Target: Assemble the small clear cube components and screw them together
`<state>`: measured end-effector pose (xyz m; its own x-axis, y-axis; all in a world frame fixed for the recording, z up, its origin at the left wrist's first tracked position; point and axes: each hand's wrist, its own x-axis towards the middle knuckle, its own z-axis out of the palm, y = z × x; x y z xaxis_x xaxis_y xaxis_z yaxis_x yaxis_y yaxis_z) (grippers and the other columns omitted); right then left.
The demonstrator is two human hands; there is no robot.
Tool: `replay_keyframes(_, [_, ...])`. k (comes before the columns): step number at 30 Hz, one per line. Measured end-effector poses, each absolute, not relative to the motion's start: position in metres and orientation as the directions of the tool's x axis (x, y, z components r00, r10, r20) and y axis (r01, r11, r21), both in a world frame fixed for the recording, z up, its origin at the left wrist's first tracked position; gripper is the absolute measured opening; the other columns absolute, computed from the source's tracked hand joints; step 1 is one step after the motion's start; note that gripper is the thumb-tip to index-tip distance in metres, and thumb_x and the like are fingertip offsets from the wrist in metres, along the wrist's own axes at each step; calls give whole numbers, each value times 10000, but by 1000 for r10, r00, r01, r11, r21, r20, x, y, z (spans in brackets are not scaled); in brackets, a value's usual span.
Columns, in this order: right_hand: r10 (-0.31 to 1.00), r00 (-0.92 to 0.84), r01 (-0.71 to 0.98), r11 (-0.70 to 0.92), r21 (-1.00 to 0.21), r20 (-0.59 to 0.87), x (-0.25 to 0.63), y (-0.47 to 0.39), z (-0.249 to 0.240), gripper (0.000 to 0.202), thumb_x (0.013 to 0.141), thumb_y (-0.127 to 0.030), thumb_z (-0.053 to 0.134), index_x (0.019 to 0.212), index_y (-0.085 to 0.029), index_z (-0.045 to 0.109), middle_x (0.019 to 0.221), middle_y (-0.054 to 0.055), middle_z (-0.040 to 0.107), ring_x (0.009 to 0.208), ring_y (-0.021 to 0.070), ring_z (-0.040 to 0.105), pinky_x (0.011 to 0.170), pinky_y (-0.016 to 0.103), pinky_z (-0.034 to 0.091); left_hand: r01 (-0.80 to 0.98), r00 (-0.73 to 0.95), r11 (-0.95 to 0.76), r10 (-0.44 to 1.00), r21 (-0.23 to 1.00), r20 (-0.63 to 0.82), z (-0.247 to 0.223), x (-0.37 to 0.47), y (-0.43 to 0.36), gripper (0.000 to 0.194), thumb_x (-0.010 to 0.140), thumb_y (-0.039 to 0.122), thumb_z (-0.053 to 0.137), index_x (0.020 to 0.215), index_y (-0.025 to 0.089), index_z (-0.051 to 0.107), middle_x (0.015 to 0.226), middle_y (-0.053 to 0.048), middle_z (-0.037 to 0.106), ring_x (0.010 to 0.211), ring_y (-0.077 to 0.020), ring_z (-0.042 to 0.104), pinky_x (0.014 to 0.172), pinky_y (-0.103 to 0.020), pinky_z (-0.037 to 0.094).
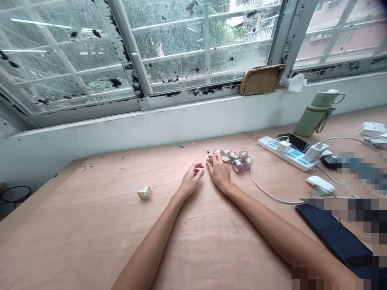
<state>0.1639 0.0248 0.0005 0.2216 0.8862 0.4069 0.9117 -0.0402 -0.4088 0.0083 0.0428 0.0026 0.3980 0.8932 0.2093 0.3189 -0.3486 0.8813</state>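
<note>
Several small clear hexagonal boxes [238, 162] with pale labels stand in a cluster on the wooden table [99, 225]. My right hand [219, 171] reaches over the cluster's left end, its fingertips on a small clear box [208, 159] there. Just left of it, my left hand [192, 177] hovers near the table with its fingers curved and apart, nothing between them. A small cream-coloured piece [144, 192] lies by itself to the left of my hands.
A white power strip [287, 153] with plugs and cables lies to the right. Behind it stands a green bottle [314, 114]. A black phone [335, 237] and a white case [321, 185] are nearer. A cardboard tray [262, 79] leans at the window.
</note>
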Motion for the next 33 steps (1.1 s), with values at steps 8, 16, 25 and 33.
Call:
replay_keyframes(8, [886, 210, 927, -47, -371, 413, 162, 23, 3, 571, 1012, -291, 483, 1569, -257, 364, 1490, 177, 473, 791, 220, 719, 647, 323, 539, 346, 395, -423, 875, 837, 279, -3, 12, 38, 384, 952, 262, 534, 1323, 170, 508, 1287, -144, 620, 983, -189, 645, 934, -374, 525])
replay_keyframes(16, [871, 202, 933, -31, -358, 449, 161, 27, 0, 538, 1020, -248, 453, 1552, -233, 368, 1399, 185, 510, 766, 204, 711, 612, 302, 528, 586, 495, -356, 868, 728, 25, 77, -30, 40, 499, 884, 513, 634, 1279, 208, 627, 1319, -142, 648, 1216, -286, 609, 998, -367, 498])
replay_keyframes(25, [891, 179, 941, -31, -337, 418, 163, 29, 1, 387, 1041, -204, 346, 1373, -210, 544, 1404, 188, 482, 751, 185, 701, 614, 309, 533, 988, 105, -37, 873, 152, -476, 136, -156, 47, 886, 526, 544, 831, 1350, 289, 628, 1491, -135, 556, 1319, -413, 556, 958, -447, 535])
replay_keyframes(33, [889, 192, 944, -50, -327, 416, 161, 29, -2, 373, 1034, -207, 385, 1379, -217, 528, 1440, 173, 455, 823, 206, 711, 635, 312, 558, 944, 52, 181, 743, 276, -667, 125, -154, 47, 465, 441, 284, 809, 890, 227, 704, 893, -123, 766, 700, -358, 738, 560, -421, 572])
